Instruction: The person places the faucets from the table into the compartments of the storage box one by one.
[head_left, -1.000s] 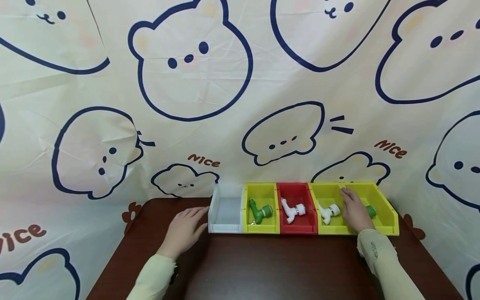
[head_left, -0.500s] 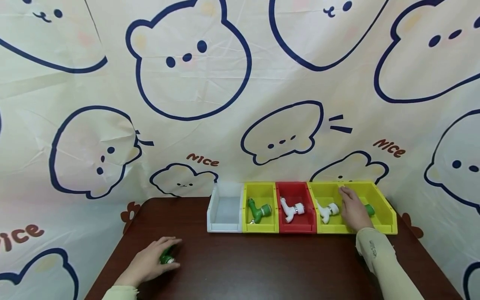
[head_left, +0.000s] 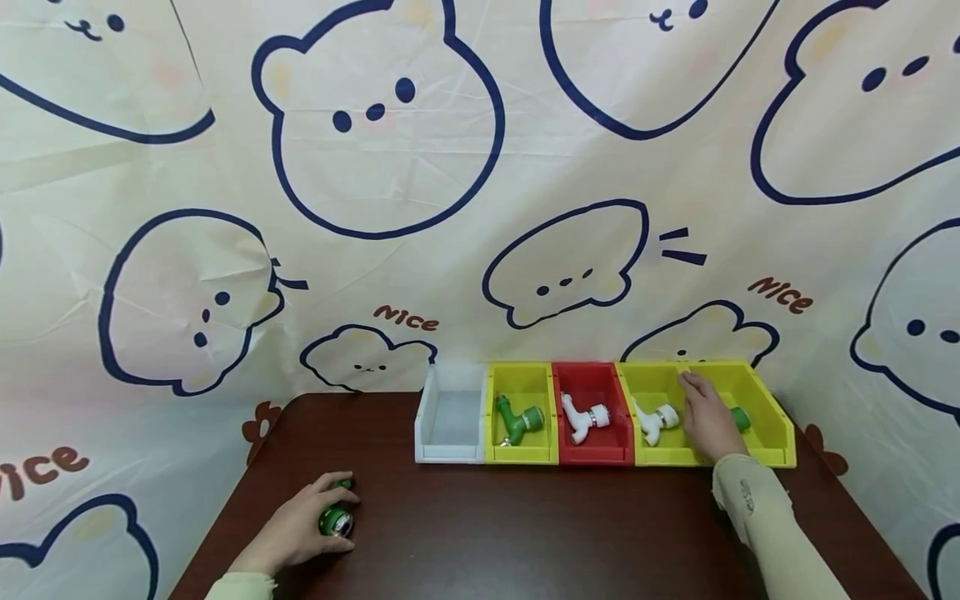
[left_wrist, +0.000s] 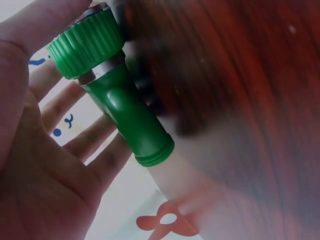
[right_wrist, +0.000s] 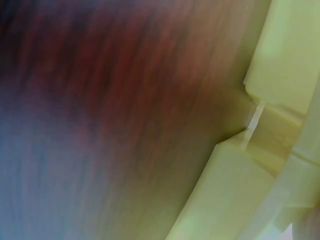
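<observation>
On the left of the table my left hand (head_left: 300, 523) curves round a green faucet (head_left: 335, 522), its ribbed knob between thumb and index finger. The left wrist view shows that green faucet (left_wrist: 127, 115) close to the wood, thumb against the knob and the other fingers spread behind the body. Over on the right, my right hand (head_left: 708, 417) reaches into the long yellow bin (head_left: 772, 437), fingers together and fairly straight, thumb hidden. Beside it a green knob (head_left: 741, 418) shows, partly covered by the hand. A white faucet (head_left: 656, 422) lies to its left.
The bins form a row along the wall: a white bin (head_left: 450, 454), a small yellow bin (head_left: 522, 455) with a green faucet (head_left: 517, 419), and a red bin (head_left: 596, 455) with a white faucet (head_left: 585, 418). Yellow plastic (right_wrist: 220, 195) fills the right wrist view's right side.
My left hand has moved from beside the white bin toward the table's front left, where the green faucet came into view; its fingers are now lower and more spread. The right hand has stayed put.
</observation>
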